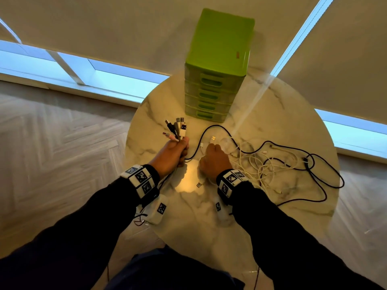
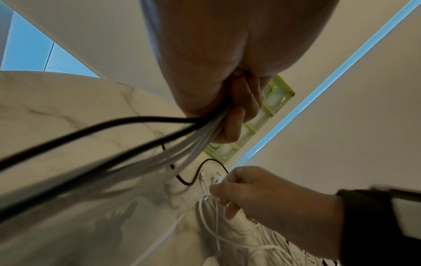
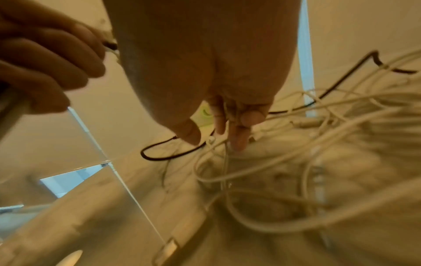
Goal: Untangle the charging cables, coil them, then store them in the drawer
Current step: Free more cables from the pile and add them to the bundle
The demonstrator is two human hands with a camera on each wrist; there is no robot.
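My left hand [image 1: 181, 151] grips a bundle of cable ends [image 1: 178, 128], their USB plugs fanning upward above the fist. In the left wrist view the fingers [image 2: 235, 124] curl round black and white cords [image 2: 136, 153] that trail toward the camera. My right hand [image 1: 213, 152] is down on the table beside it, thumb and fingers pinching a white cable [image 2: 206, 198] at the edge of the tangle [image 1: 257, 164]. Its fingertips [image 3: 237, 142] touch the white loops [image 3: 262, 180]. A long black cable [image 1: 326, 176] loops round the tangle's right side. The green drawer unit [image 1: 217, 49] stands behind, all drawers closed.
The round marble table [image 1: 209, 227] carries everything. Its left edge lies close to my left hand, with wood floor below. A loose plug [image 1: 213, 138] lies ahead of my right hand, and another small plug [image 1: 199, 185] lies near my right wrist. Window blinds hang behind.
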